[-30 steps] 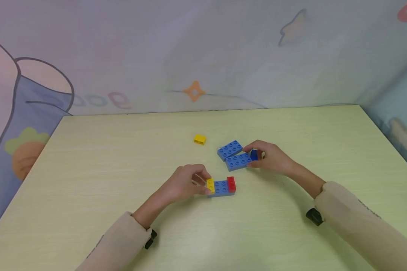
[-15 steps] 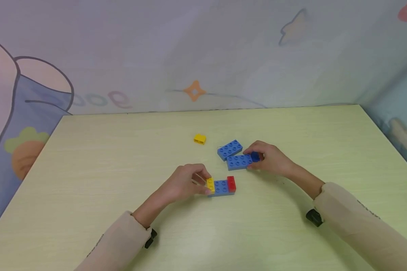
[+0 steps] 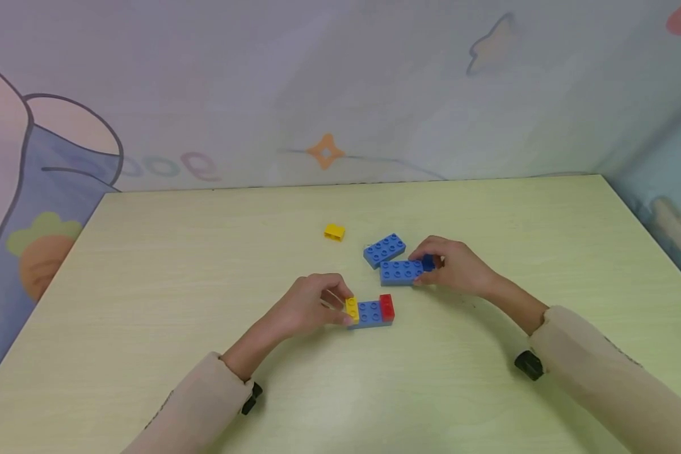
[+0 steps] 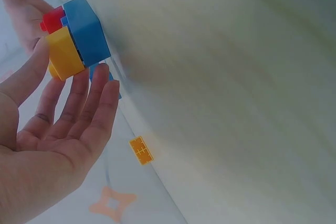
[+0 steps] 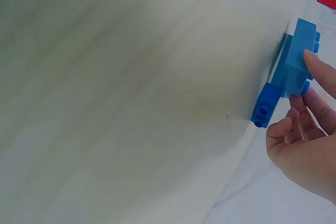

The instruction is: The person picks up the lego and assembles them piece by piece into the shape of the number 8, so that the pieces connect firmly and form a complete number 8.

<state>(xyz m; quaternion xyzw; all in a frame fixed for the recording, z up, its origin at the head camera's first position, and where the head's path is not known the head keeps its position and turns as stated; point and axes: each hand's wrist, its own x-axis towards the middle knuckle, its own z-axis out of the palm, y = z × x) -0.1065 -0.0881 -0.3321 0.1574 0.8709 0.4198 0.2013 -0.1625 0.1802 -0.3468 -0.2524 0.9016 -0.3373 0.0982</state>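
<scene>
A patterned backdrop (image 3: 232, 82) behind a pale table (image 3: 204, 302), with two hands on bricks near mid-frame.
Just below centre, the left hand (image 3: 306, 307) pinches a yellow brick (image 3: 352, 310) on a blue base (image 3: 369, 312), a red brick (image 3: 387, 308) at its right end; right of centre, the right hand (image 3: 458, 266) grips a long brick (image 3: 400, 273), with a dark brick (image 3: 428, 261) and a slanted brick (image 3: 384, 250) just beside it; a loose brick (image 3: 334, 232) lies at centre.

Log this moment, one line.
left hand: pinches yellow brick on blue base | right hand: grips pale-blue brick near dark-blue brick | loose yellow brick: farther back
</scene>
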